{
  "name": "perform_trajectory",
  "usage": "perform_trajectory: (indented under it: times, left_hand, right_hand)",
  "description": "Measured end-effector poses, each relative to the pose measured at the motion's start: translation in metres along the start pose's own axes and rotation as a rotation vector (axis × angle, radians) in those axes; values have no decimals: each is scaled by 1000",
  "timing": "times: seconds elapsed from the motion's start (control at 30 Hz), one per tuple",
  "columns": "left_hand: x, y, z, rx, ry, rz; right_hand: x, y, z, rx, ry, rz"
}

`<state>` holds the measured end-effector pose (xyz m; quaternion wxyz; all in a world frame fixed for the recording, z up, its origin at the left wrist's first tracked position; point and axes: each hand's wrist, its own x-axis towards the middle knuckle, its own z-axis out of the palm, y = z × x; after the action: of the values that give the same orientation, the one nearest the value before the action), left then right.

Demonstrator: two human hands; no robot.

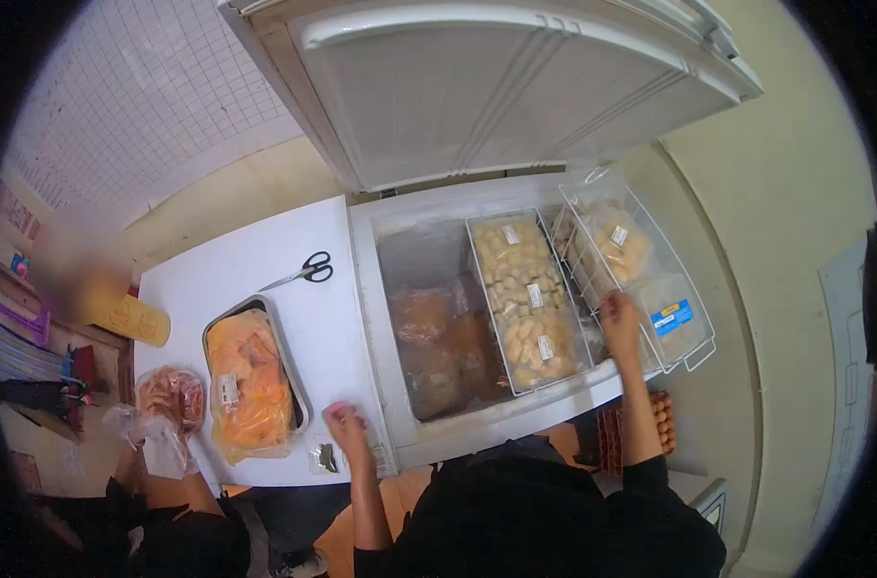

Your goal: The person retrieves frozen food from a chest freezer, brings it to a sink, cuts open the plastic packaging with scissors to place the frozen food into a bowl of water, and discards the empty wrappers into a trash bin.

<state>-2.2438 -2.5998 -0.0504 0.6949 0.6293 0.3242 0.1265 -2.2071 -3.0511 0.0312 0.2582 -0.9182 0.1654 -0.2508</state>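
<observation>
Head view: right hand [619, 314] at wire basket [690, 279], left hand [346, 425] near small packet [325, 459] (cannot tell hands' grip).

Both arms forward, hands well apart, the right reaching farther out.
The left hand [346, 424] has bent fingers above a bare left forearm [365, 491]; the right hand [619, 314] curls its fingers inward, its bare right forearm [641, 414] running down to a black sleeve [647, 482].

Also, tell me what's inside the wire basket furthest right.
The wire basket holds a clear bag of pale pieces and a blue-labelled pack; anything beneath them is covered.
</observation>
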Motion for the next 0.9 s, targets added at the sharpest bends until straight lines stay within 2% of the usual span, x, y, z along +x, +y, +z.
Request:
perform_trajectory:
  times: [0.03,0.07,0.13,0.2,0.27,0.37,0.4,0.47,0.57,0.63,0.67,0.73,0.77,0.8,0.83,0.9]
  left_hand:
    - [-5,3,9,39,-130,26]
    - [-10,2,18,40,-115,29]
    - [-19,-4,34,145,-286,40]
    - [-30,-6,48,153,-317,-13]
    - [-43,-9,58,161,-386,-71]
    - [-58,-22,67,211,-436,-35]
    - [-63,-24,71,236,-442,-20]
    - [-69,-31,77,246,-424,-26]
    - [-75,-46,84,317,-403,11]
    - [-79,-46,91,347,-368,139]
    - [-81,-46,92,342,-352,136]
    - [-84,-37,90,366,-320,300]
    - [-85,-31,88,360,-301,293]
    - [-86,-24,85,439,-224,389]
    - [-85,-21,81,517,-145,482]
    - [-77,-20,66,542,-104,485]
  right_hand:
    - [8,8,-14,17,42,-20]
    - [16,22,-26,-30,62,-42]
    - [31,35,-47,-63,88,-79]
    - [44,34,-67,-39,79,-100]
    - [56,31,-81,-115,3,113]
    - [67,25,-75,-25,-8,59]
    - [66,27,-63,93,-19,30]
    - [61,25,-34,194,-107,-75]
    - [36,-4,3,292,-301,-94]
    - [24,-6,31,345,-381,-141]
    - [20,-11,40,356,-467,-132]
    - [12,-17,58,366,-570,-138]
    - [8,-19,68,446,-686,-93]
    - [5,-21,77,523,-801,-45]
    - [2,-26,84,517,-816,-58]
    - [-2,-34,101,470,-1025,-110]
